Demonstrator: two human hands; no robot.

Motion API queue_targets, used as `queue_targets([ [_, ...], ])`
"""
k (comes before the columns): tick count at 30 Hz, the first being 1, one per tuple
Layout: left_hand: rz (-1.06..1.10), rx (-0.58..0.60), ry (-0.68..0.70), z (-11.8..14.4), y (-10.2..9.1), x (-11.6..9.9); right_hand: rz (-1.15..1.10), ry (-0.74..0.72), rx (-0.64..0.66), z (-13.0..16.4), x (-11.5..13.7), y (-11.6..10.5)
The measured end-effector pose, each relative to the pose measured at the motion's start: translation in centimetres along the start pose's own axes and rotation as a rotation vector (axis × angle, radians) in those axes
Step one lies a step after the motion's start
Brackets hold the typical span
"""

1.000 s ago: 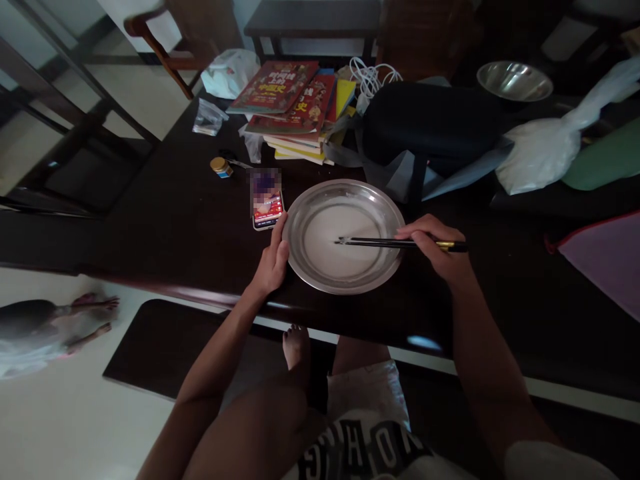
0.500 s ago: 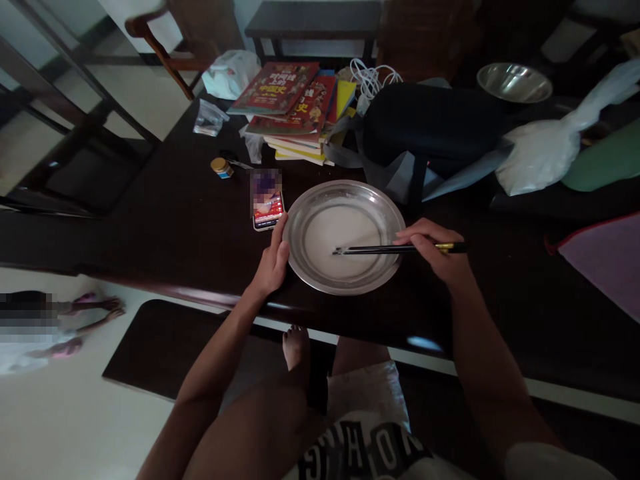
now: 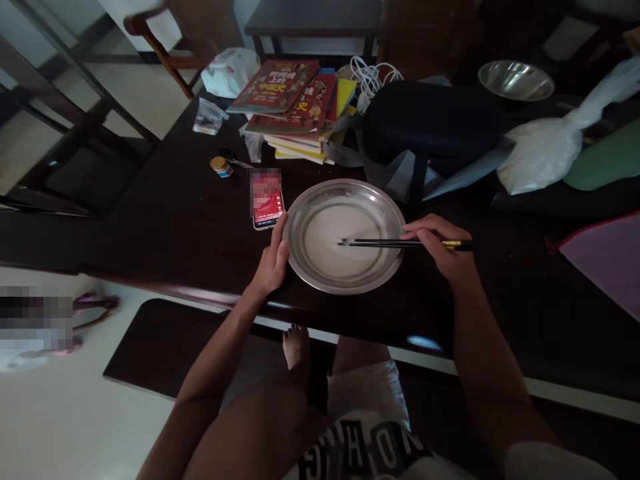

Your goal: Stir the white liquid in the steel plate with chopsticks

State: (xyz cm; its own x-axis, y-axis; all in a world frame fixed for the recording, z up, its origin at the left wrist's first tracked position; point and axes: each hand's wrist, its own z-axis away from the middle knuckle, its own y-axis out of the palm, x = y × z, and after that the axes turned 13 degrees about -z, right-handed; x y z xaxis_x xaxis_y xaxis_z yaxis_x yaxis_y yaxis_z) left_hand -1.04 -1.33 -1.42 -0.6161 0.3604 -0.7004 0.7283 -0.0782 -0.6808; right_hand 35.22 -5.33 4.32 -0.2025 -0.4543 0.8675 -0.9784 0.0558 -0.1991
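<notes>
A round metal plate (image 3: 305,200) holding a thin whitish liquid sits on the dark wooden table (image 3: 165,227) near its front edge. My left hand (image 3: 273,262) grips the plate's left rim. My right hand (image 3: 443,248) holds a pair of black chopsticks (image 3: 385,243) with gold ends, lying almost level, their tips in the liquid near the plate's middle.
A lit phone (image 3: 267,203) lies just left of the plate, a small jar (image 3: 220,166) beyond it. Behind are stacked books (image 3: 295,107), a dark bag (image 3: 430,127), white cables (image 3: 370,77), a metal bowl (image 3: 515,80), plastic bags (image 3: 545,150) and a purple cloth (image 3: 605,257). Another person's feet (image 3: 90,313) show at the left.
The chopstick tips have shifted slightly right and up within the plate as my right hand moved a little right. My left hand has stayed on the rim.
</notes>
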Motion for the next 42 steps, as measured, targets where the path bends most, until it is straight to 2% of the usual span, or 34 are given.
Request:
queue_targets([
  [2,0.0,0.003,-0.004,0.0,0.0,-0.1,-0.018,0.002,-0.023,0.0,-0.1,0.0],
  [7,-0.01,0.007,-0.006,0.0,-0.1,-0.1,-0.027,-0.004,0.057,0.0,-0.2,0.2],
  [13,-0.025,-0.002,0.018,-0.1,0.0,0.3,-0.111,0.06,-0.165,-0.1,-0.4,-0.2],
  [19,-0.019,-0.005,0.019,-0.1,-0.1,0.3,-0.049,0.051,-0.019,-0.2,-0.7,0.5],
  [25,-0.009,-0.001,0.02,-0.1,-0.3,0.0,-0.174,0.077,-0.223,-0.6,-1.2,-0.4],
  [27,-0.007,0.004,0.016,-0.1,-0.4,-0.1,-0.208,0.08,-0.194,-0.6,-1.2,-0.1],
  [31,-0.018,0.016,0.006,-0.1,-0.6,-0.5,-0.126,0.119,-0.069,-0.6,-1.0,0.5],
  [38,-0.014,0.013,0.001,-0.2,-0.8,-0.7,-0.169,0.12,-0.223,-0.8,-0.5,-0.5],
  [40,-0.017,0.014,-0.004,-0.3,-0.9,-0.7,-0.164,0.145,-0.174,-0.7,-0.2,-0.1],
  [42,-0.024,0.017,-0.017,-0.3,-0.9,-0.7,-0.146,0.15,-0.058,-0.7,0.0,0.3],
])
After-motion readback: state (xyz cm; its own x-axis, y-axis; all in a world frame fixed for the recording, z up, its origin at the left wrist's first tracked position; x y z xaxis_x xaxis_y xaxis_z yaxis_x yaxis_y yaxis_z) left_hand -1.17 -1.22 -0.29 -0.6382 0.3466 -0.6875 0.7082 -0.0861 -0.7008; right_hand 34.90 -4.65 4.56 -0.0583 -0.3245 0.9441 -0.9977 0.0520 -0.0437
